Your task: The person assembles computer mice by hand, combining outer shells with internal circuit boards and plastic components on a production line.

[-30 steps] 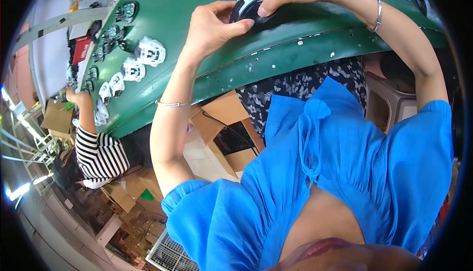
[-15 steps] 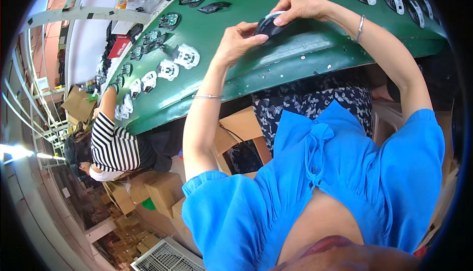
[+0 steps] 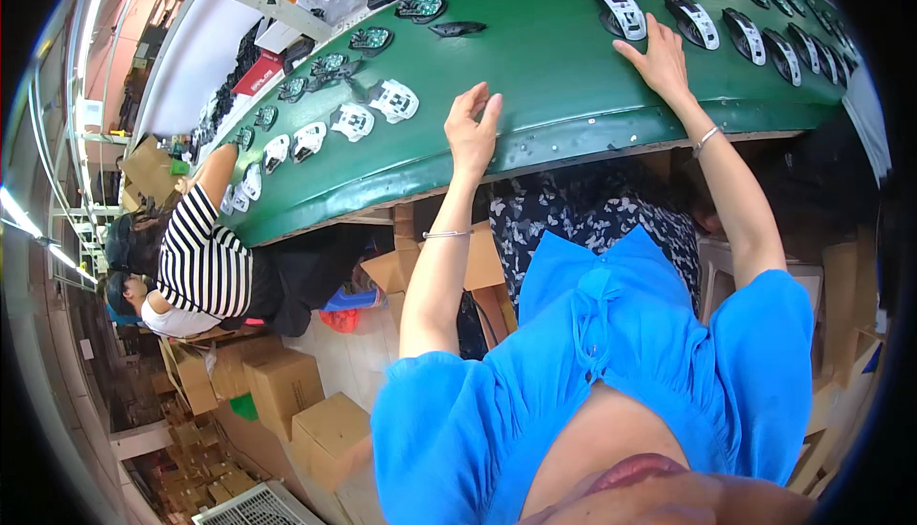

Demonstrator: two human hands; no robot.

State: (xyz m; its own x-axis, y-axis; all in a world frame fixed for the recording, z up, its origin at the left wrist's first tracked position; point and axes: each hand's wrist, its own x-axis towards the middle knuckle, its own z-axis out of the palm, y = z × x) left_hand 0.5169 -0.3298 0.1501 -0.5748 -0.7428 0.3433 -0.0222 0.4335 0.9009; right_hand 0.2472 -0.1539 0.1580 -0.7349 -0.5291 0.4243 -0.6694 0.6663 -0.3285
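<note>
Mouse shell [image 3: 622, 11], black with a white middle, lies on the green counter [image 3: 544, 76] at your right fingertips, in a row of similar shells. Your left hand [image 3: 473, 128] hovers released, holding nothing, over the counter's near edge. Your right hand [image 3: 657, 59] lies flat and spread, touching that shell, gripping nothing.

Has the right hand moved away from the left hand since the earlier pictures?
Yes. The right hand has left the left hand and gone right along the green belt, now resting beside a mouse shell.
</note>
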